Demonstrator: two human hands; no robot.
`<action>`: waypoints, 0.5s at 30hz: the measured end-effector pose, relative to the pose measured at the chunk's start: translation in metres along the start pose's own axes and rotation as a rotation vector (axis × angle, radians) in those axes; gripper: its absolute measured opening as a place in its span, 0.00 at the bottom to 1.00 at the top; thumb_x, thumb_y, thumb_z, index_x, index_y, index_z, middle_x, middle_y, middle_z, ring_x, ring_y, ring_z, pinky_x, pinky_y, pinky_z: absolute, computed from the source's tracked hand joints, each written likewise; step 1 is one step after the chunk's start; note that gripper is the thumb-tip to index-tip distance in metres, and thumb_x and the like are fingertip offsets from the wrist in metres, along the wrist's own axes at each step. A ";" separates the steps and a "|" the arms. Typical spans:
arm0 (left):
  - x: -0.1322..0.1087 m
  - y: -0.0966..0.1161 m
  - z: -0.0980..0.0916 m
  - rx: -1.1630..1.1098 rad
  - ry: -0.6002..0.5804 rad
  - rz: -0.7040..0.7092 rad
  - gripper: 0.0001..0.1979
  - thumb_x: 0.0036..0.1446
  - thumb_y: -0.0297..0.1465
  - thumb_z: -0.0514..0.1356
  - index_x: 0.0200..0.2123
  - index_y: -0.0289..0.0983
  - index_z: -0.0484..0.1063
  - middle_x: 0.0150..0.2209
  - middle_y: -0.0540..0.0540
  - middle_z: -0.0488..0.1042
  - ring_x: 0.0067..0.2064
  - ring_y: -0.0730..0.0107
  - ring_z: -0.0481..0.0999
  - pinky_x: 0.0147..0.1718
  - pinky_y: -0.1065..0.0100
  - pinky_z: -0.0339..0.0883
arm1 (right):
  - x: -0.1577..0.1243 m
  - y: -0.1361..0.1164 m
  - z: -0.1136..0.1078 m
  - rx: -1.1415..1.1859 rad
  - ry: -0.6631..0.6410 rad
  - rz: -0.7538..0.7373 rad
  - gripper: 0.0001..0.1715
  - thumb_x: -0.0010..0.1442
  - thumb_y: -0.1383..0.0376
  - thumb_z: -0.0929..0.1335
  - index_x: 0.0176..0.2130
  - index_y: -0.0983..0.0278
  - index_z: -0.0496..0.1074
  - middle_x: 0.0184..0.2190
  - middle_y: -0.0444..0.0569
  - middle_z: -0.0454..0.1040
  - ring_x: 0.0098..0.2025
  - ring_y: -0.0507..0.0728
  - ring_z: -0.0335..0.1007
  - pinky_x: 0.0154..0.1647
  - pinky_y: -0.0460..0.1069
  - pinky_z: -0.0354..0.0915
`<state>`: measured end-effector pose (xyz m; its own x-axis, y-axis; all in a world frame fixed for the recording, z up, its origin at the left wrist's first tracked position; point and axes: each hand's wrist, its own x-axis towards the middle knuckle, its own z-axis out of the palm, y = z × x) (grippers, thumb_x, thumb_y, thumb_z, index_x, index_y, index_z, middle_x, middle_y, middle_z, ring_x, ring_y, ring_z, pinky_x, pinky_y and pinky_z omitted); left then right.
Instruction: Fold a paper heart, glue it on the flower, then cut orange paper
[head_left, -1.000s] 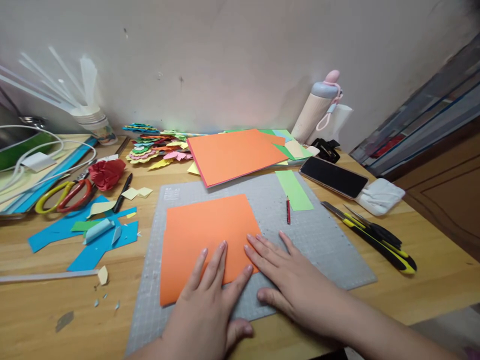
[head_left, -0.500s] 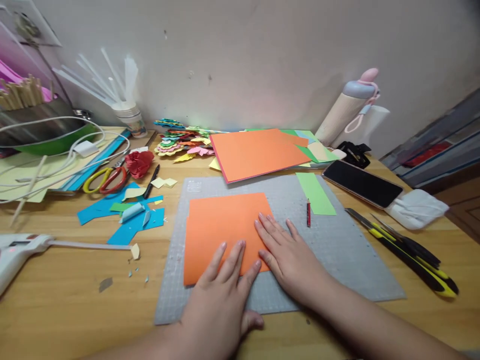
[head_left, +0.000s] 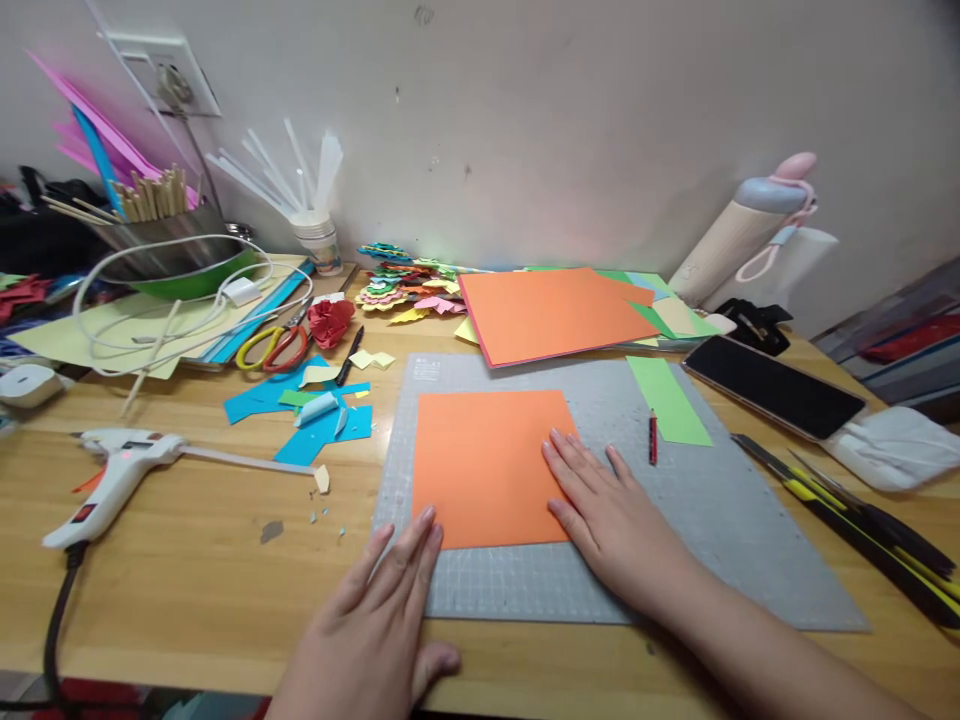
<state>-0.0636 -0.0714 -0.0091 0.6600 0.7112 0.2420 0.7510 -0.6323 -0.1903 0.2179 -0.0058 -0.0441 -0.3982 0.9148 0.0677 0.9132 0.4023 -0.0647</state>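
Observation:
An orange sheet of paper (head_left: 487,460) lies flat on the grey cutting mat (head_left: 517,590). My right hand (head_left: 615,520) rests on its right edge, fingers stretched out and thumb on the lower right part. At the lower left corner of the sheet is my left hand (head_left: 382,610), its fingers straight and its fingertips at the corner. Neither hand grips anything. A short red and black pencil (head_left: 652,437) and a light green paper strip (head_left: 670,400) lie on the mat, right of the sheet.
Left stand a white glue gun (head_left: 116,475), scissors (head_left: 274,345) and blue paper scraps (head_left: 322,435). Behind the mat lies more orange paper (head_left: 555,315). Right are a phone (head_left: 776,387), a black and yellow cutter (head_left: 862,530) and a bottle (head_left: 731,235).
My left hand has slid off the middle of the orange paper to its lower left corner. The paper's left edges now line up as one. The view has turned left; my right hand stays on the paper.

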 end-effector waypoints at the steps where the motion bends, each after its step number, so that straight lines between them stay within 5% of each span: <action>1: -0.003 -0.001 -0.001 0.008 -0.002 -0.001 0.41 0.61 0.49 0.47 0.65 0.23 0.43 0.59 0.35 0.64 0.67 0.63 0.50 0.66 0.58 0.27 | 0.000 0.000 -0.001 -0.002 -0.005 0.002 0.31 0.67 0.57 0.54 0.66 0.61 0.48 0.66 0.51 0.49 0.66 0.60 0.47 0.64 0.66 0.46; 6: -0.007 -0.003 -0.003 -0.022 -0.006 -0.044 0.35 0.62 0.47 0.47 0.63 0.27 0.52 0.58 0.36 0.66 0.63 0.62 0.59 0.65 0.58 0.25 | -0.004 -0.019 -0.005 -0.002 0.023 0.023 0.31 0.66 0.58 0.55 0.66 0.61 0.51 0.65 0.53 0.53 0.65 0.63 0.51 0.64 0.69 0.41; 10: -0.007 -0.007 -0.002 -0.061 -0.025 -0.097 0.29 0.61 0.47 0.49 0.58 0.34 0.64 0.59 0.39 0.64 0.61 0.60 0.62 0.64 0.55 0.21 | -0.015 -0.051 -0.012 0.048 -0.063 -0.169 0.33 0.66 0.55 0.57 0.66 0.63 0.51 0.65 0.51 0.50 0.65 0.62 0.50 0.63 0.65 0.51; 15: -0.013 -0.012 0.004 -0.104 -0.073 -0.114 0.27 0.61 0.46 0.51 0.60 0.42 0.62 0.62 0.44 0.62 0.62 0.59 0.61 0.63 0.53 0.16 | -0.010 -0.068 -0.032 0.137 -0.125 -0.231 0.31 0.66 0.54 0.58 0.63 0.64 0.57 0.64 0.53 0.56 0.64 0.64 0.53 0.61 0.64 0.54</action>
<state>-0.0808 -0.0716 -0.0136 0.5732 0.7980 0.1863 0.8176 -0.5720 -0.0654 0.1629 -0.0438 -0.0088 -0.6091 0.7926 -0.0264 0.7807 0.5934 -0.1958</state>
